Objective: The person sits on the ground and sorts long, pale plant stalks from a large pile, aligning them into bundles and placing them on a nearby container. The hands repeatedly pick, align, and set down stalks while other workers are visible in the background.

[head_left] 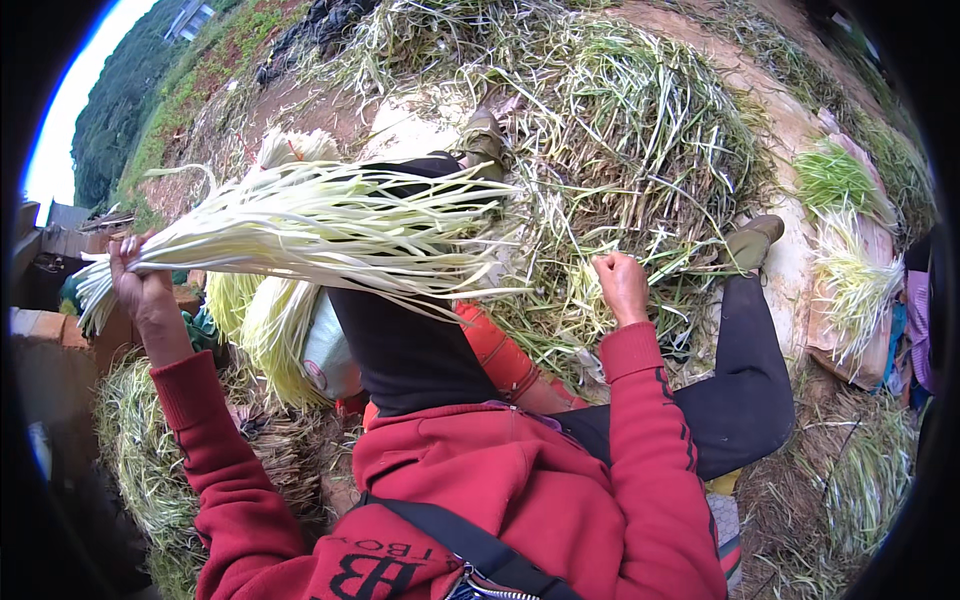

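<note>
A long bunch of pale yellow chives (330, 235) stretches across the left half, its leaves fanning out to the right over my left leg. My left hand (145, 285) is closed round the white stem end, at the far left. In front of my body, my right hand (623, 287) is curled into a fist, apart from the bunch. Whatever those fingers hold, if anything, is hidden. Just beyond and left of the fist, loose yellowish leaves (580, 290) lie at the edge of a big heap of leaf trimmings (650, 130).
More yellow chives (280, 335) hang beside a whitish bag (332, 355) near my left knee. A red-orange bag (505, 355) lies between my legs. At the right, a board (822, 325) bears pale chives (855, 270) and a greener bunch (838, 180). Bricks (50, 325) stand at far left.
</note>
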Action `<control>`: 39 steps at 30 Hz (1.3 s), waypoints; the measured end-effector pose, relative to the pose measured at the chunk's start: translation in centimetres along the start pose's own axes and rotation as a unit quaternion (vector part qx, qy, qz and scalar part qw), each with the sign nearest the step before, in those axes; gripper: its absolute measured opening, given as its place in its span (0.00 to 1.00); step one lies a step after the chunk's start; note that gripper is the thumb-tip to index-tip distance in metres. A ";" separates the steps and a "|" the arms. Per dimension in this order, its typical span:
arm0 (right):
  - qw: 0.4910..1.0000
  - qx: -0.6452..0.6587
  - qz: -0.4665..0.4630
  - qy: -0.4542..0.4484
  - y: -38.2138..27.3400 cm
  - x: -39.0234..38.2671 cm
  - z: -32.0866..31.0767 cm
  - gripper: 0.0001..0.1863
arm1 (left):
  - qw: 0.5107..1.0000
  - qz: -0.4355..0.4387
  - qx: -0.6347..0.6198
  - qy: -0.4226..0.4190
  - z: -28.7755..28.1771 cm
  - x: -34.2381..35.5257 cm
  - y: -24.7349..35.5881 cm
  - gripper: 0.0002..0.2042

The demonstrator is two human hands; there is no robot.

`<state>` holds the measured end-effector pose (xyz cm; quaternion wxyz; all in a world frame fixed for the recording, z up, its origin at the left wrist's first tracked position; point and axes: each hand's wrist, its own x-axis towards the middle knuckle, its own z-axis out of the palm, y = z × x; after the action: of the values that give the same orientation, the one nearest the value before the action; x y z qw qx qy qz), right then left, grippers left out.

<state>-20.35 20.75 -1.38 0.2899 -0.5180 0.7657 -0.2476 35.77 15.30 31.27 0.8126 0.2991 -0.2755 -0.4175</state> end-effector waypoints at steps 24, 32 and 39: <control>0.907 0.065 -0.396 -0.127 -14.8 -11.4 5.0 0.08 | 0.969 -0.037 -0.060 0.236 -17.5 -5.4 -3.4 0.13; 0.897 0.117 -0.426 0.025 -18.7 -8.3 -3.3 0.04 | 0.967 -0.058 -0.071 0.236 -19.3 -5.6 -3.4 0.12; 0.802 0.104 -0.588 0.013 -22.7 -8.1 -1.1 0.12 | 0.970 -0.070 -0.081 0.219 -17.6 -5.9 -4.8 0.13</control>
<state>-3.97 20.68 16.29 0.1306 -0.8324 0.2871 -0.4556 42.60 22.46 14.91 0.8433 0.3349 -0.0346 -0.4190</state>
